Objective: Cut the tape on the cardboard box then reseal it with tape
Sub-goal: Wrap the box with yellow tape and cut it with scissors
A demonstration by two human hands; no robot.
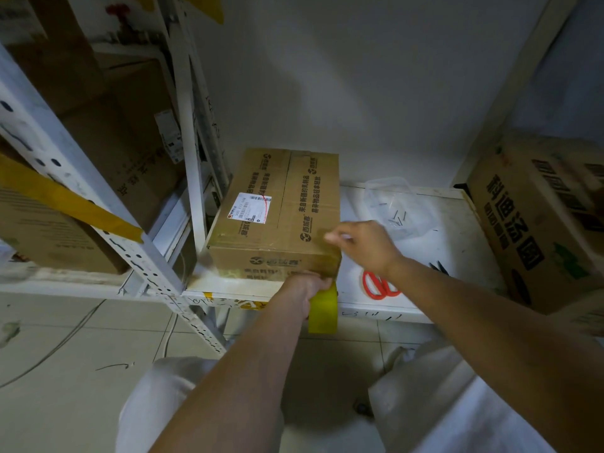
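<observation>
A brown cardboard box point(277, 210) with a white shipping label lies on a white shelf point(434, 308), its flaps closed. A band of yellowish tape runs across the box's near end and down its front right corner. My left hand point(305, 289) grips a yellow tape roll point(323, 310) just below that corner, at the shelf's front edge. My right hand point(362, 243) rests on the box's near right top edge, fingers flat on the tape. Red-handled scissors point(379, 286) lie on the shelf right of the box, partly hidden by my right forearm.
A clear plastic tub point(397, 204) with small dark pieces sits behind the scissors. A large printed carton point(539, 217) stands at the right. White metal racking point(98, 204) with more cartons fills the left. Tiled floor lies below.
</observation>
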